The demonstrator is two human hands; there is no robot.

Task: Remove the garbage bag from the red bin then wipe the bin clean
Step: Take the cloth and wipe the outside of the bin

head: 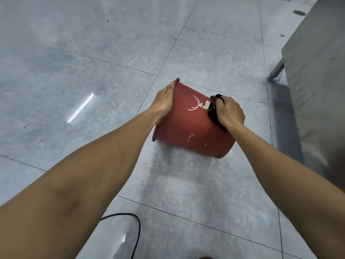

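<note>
The red bin (190,126) is seen near the centre of the frame, tipped on its side above the grey tiled floor (93,62), with its open rim turned toward the left of the frame and its base toward the lower right. The rim is gripped by the left hand (164,101), whose fingers are curled over the edge at the upper left of the bin. A dark cloth (214,113) is clutched in the closed right hand (230,112) and is pressed against the bin's outer wall, just beside a white printed mark (198,105). Small pale scuffs are visible lower on the wall. A grey metal table (315,75) is seen at the right edge of the frame, and a black cable (137,232) is seen on the floor at the bottom.
</note>
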